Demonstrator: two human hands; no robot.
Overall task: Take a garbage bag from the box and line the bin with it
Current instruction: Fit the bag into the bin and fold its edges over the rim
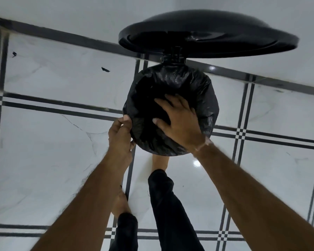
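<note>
A round bin stands on the floor below me, its mouth covered by a black garbage bag [192, 84] folded over the rim. The bin's black lid [207, 24] is swung up behind it on a hinge. My left hand [121, 140] pinches the bag's edge at the rim's left side. My right hand [179, 120] lies flat with spread fingers inside the mouth, pressing the bag's plastic. The bin's body is hidden under the bag. No box is in view.
White glossy floor tiles [53, 160] with black stripe lines surround the bin. A white wall with a dark skirting band [80, 39] runs behind it. My feet and dark trouser legs [163, 205] stand just before the bin. Two small dark scraps [105, 69] lie on the floor.
</note>
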